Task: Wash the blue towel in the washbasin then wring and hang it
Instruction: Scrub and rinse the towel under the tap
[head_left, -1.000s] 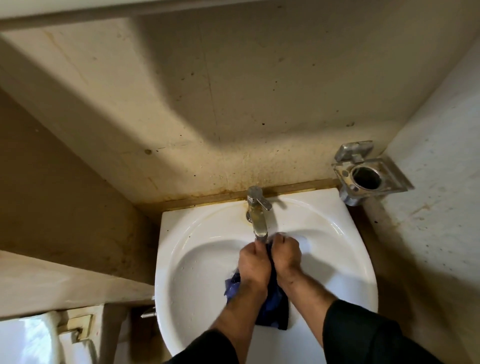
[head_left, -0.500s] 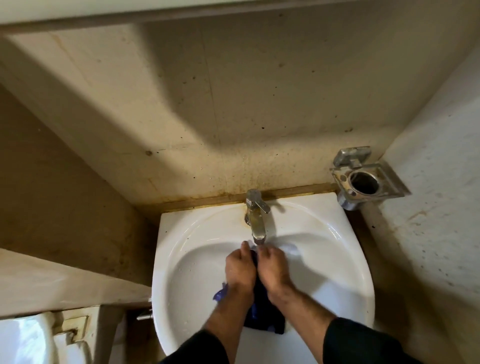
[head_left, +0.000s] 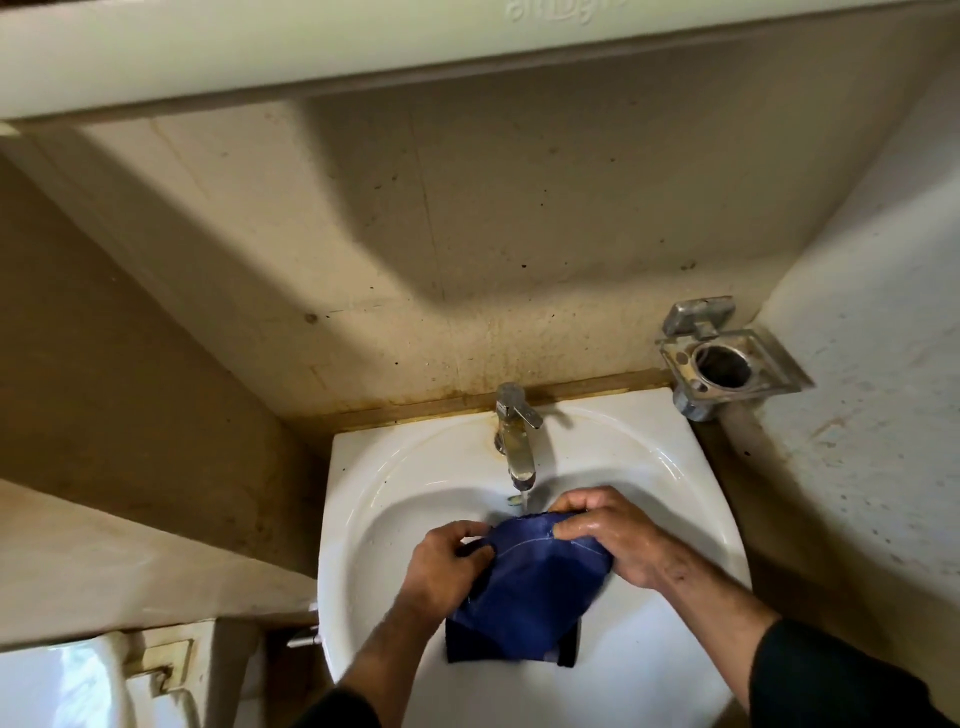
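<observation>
While both hands, left (head_left: 447, 566) & right (head_left: 605, 538), are pinching the towel (head_left: 530, 587) under the tap (head_left: 517, 441), water is prob. splashing past the basin (head_left: 363, 519) rim.

Towel (head_left: 524, 587) in washbasin (head_left: 363, 519) — tap (head_left: 514, 441) behind

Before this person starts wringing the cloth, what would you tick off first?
1. Left hand grips the dark blue cloth towel: ok.
2. Right hand grips its other edge: ok.
3. Towel held over the white ceramic washbasin: ok.
4. Water running from the chrome tap: ok, a thin stream shows.
5. Towel rinsed clean: cannot tell.
6. A place to hang it: not ok, none in view.
</observation>
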